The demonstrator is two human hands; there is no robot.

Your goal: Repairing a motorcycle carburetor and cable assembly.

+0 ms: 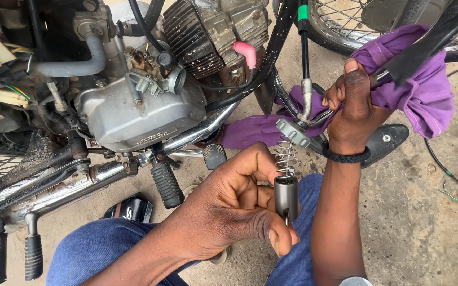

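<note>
While left hand (239, 212) is clamping grey slide cylinder (286, 198) at lower centre, right hand (353, 103) is gripping cable (304, 63) against purple rag (420, 90), centre right. One spring (284, 158), one ribbed cap (293, 132) sitting between them. Risk, judging: compressed spring slipping and shooting out if grip is loosening; cable end possibly missing its seat.

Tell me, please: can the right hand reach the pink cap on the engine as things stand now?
Probably not at once. The right hand grips the cable and purple cloth, and the black frame tube stands between it and the pink cap. It would have to let go first.
</note>
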